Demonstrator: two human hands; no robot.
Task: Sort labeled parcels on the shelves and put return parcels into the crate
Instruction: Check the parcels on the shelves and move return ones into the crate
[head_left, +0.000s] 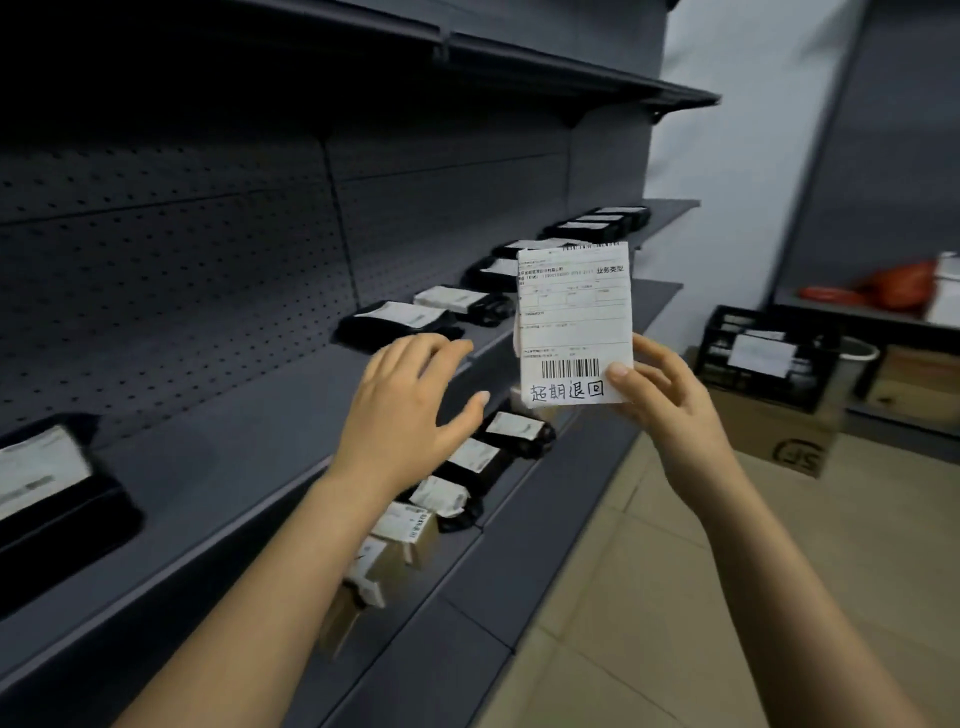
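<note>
My right hand (657, 397) holds up a parcel (574, 322) by its lower right corner, thumb on the front. Its white label faces me, with a barcode and handwritten characters along the bottom. My left hand (410, 410) hovers with fingers spread above the middle shelf (249, 457), touching nothing. Black parcels with white labels (400, 322) lie in a row on that shelf. More black and brown parcels (467, 467) line the lower shelf. A black crate (769, 358) with labelled parcels inside sits on a cardboard box at the right.
Grey pegboard shelving fills the left side, with an upper shelf (571, 67) overhead. A large black parcel (52, 493) lies at the near left. The cardboard box (779, 436) stands on the tiled floor (649, 571). A red item (893, 286) lies on a far shelf.
</note>
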